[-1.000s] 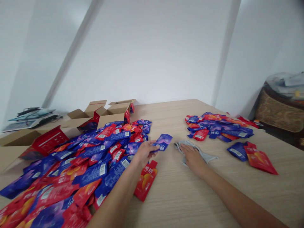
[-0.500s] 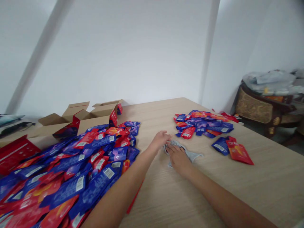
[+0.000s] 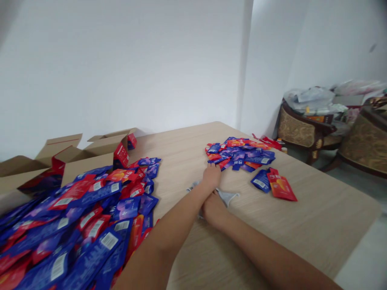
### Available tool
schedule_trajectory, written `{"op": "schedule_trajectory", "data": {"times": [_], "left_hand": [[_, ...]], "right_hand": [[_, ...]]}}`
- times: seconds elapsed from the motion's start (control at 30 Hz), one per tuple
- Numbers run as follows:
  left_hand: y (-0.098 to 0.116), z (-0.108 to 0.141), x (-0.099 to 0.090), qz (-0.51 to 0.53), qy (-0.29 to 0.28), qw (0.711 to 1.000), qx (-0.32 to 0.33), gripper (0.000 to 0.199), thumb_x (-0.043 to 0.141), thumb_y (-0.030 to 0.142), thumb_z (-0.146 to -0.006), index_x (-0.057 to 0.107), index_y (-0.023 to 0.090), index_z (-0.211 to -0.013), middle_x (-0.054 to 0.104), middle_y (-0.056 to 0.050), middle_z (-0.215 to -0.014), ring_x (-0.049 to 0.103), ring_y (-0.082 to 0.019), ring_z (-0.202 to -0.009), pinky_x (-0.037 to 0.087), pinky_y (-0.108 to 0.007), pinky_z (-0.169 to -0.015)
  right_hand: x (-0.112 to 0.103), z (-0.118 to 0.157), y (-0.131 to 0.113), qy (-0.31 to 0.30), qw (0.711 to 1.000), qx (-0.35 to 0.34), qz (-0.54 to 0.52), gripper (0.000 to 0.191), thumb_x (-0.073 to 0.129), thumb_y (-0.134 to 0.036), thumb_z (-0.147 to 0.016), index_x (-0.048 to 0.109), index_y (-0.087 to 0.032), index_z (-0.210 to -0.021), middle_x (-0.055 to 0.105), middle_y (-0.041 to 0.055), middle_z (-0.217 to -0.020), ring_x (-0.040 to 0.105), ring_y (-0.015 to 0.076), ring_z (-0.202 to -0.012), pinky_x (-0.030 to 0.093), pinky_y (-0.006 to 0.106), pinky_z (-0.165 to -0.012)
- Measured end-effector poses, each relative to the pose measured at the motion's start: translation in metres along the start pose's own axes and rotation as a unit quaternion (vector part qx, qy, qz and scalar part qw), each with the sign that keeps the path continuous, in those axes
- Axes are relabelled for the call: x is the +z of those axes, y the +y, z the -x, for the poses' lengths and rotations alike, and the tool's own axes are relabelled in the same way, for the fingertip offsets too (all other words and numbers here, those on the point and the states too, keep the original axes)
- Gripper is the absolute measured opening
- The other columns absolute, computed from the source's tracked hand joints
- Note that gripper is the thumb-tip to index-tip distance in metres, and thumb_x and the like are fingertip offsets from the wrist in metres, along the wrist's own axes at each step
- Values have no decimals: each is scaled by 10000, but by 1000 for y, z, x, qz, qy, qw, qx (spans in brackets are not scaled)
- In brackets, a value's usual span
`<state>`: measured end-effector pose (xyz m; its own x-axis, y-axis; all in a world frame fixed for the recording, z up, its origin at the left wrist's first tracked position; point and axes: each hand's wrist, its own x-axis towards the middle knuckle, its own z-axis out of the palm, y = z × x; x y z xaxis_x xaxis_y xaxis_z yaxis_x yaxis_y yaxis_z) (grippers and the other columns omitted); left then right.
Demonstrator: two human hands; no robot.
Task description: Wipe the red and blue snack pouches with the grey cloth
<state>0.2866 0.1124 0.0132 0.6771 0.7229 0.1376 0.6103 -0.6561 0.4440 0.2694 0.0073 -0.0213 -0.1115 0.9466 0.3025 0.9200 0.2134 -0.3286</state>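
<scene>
My left hand point(image 3: 212, 175) reaches over my right wrist to the near edge of the smaller pile of red and blue pouches point(image 3: 238, 153). Its fingers curl at a red pouch there, though the tips are partly hidden. Below it, my right hand point(image 3: 214, 209) lies on a grey cloth point(image 3: 229, 197) on the table; its fingers are mostly covered by my left forearm. A blue pouch point(image 3: 261, 180) and a red pouch point(image 3: 280, 186) lie apart, right of the cloth.
A large heap of red and blue pouches point(image 3: 90, 225) covers the left of the wooden table point(image 3: 181, 149). Open cardboard boxes point(image 3: 90, 164) stand behind it. Beyond the table's right edge are patterned chairs point(image 3: 294, 127) bearing plastic bags.
The view has swung right. My left hand has moved from beside the cloth, across my right hand, to the smaller pile's near edge. My right hand remains at the cloth.
</scene>
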Motion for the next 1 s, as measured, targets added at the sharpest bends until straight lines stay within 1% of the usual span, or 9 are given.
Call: {"op": "schedule_trajectory", "data": {"times": [0.23,0.3,0.4,0.47,0.53,0.63,0.73,0.9,1.0], "left_hand": [[-59,39,-42,142,56,979,-136,262,408,237,-884,627,116,-804,654,-123,-778,618,-226,-839,447,-291,-742],[-77,68,-51,200,56,962,-179,312,372,285,-906,605,120,-781,625,-69,-636,613,-178,-650,446,-247,-599],[-92,120,-54,283,26,932,-226,328,432,383,-884,574,130,-732,551,2,-479,515,-116,-417,382,-201,-445],[-94,152,-50,322,2,913,-249,330,474,414,-855,556,138,-693,512,24,-415,452,-96,-339,340,-189,-392],[-91,175,-46,365,-22,893,-262,305,481,386,-843,545,140,-674,508,23,-395,427,-88,-311,322,-185,-368],[-86,190,-45,460,-58,852,-245,187,501,269,-797,547,133,-678,549,8,-438,465,-84,-336,351,-178,-382],[-86,193,-48,517,-65,825,-219,97,528,202,-732,544,131,-667,552,14,-455,492,-80,-358,373,-171,-400],[-91,192,-48,528,-74,814,-231,142,571,251,-724,557,115,-683,572,-1,-479,495,-79,-359,363,-172,-389],[-92,191,-46,535,-74,810,-229,107,554,221,-722,544,120,-687,574,-4,-475,505,-85,-361,369,-176,-389]], "right_hand": [[-13,-3,9,21,998,50,-24,483,431,-28,-712,628,-189,-1123,630,83,-1166,489,219,-1140,360,359,-974],[-14,-5,25,87,987,95,-91,475,382,-23,-720,642,-184,-1084,653,74,-1113,532,193,-1080,373,334,-972],[-15,-7,46,240,929,200,-197,446,324,-100,-763,614,-181,-1092,663,71,-1041,568,206,-999,430,371,-909],[-11,-7,47,288,903,220,-230,429,322,-157,-786,584,-173,-1126,651,81,-1058,563,220,-1011,440,395,-895],[-3,-4,32,252,927,168,-223,432,331,-170,-798,567,-168,-1160,629,93,-1126,540,216,-1071,418,404,-936],[12,6,-9,101,983,-4,-151,507,358,-93,-752,560,-159,-1212,572,95,-1255,471,200,-1186,342,406,-1030],[20,13,-37,7,988,-127,-85,643,392,-42,-697,469,-141,-1327,446,87,-1400,358,199,-1293,278,410,-1084],[12,7,-25,-20,999,-42,-12,648,361,-6,-700,466,-110,-1330,449,117,-1395,364,210,-1290,283,433,-1080],[14,12,-27,-24,997,-67,-24,672,367,3,-683,446,-95,-1343,428,105,-1413,350,191,-1299,269,394,-1098]]}}
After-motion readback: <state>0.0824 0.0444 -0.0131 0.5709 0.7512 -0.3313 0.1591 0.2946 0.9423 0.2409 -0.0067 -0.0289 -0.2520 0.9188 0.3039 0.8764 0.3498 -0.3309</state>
